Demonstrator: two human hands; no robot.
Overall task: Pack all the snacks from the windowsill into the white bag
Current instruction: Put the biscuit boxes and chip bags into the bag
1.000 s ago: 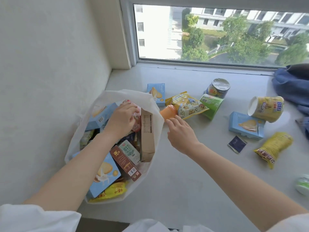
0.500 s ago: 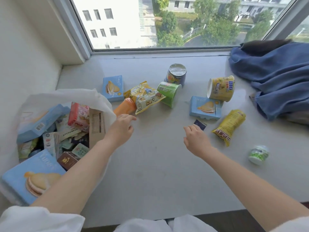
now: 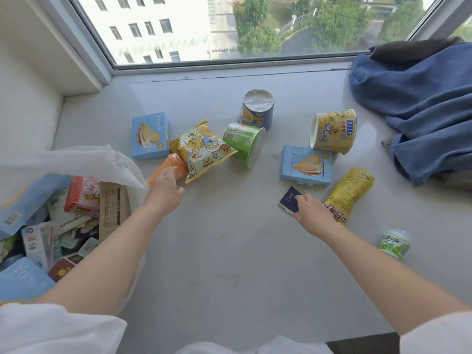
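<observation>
The word "BIG" in blue reads plainly on the yellow paper tub [image 3: 333, 131], which lies on its side near the window; the pale blue cardboard sandwich-biscuit box [image 3: 305, 165] just in front of it carries a faint "Yuoge"-like script, and the same script shows on the small dark navy sachet [image 3: 291, 200]. The yellow foil pouch [image 3: 350, 192] beside it bears red Chinese characters too small to read.

The right hand [image 3: 310, 215] pinches the sachet's near corner with curled fingers. The left hand [image 3: 164, 189] curls its fingers on the orange plastic cup [image 3: 169, 164], which lies partly under the yellow cartoon-printed crisp bag [image 3: 204, 150].

The thin white plastic bag [image 3: 84, 159] sits open at the left end of the grey stone windowsill [image 3: 217, 251], against the wall, already crowded with boxes and packets. A second blue biscuit box [image 3: 150, 136], a green tub [image 3: 244, 144] on its side, a navy foil-lidded can [image 3: 257, 108] and a small green-labelled pot [image 3: 394, 243] are spread across the sill. Between the arms the sill lies bare up to its near edge. A blue crumpled cloth [image 3: 419, 103] fills the right corner.
</observation>
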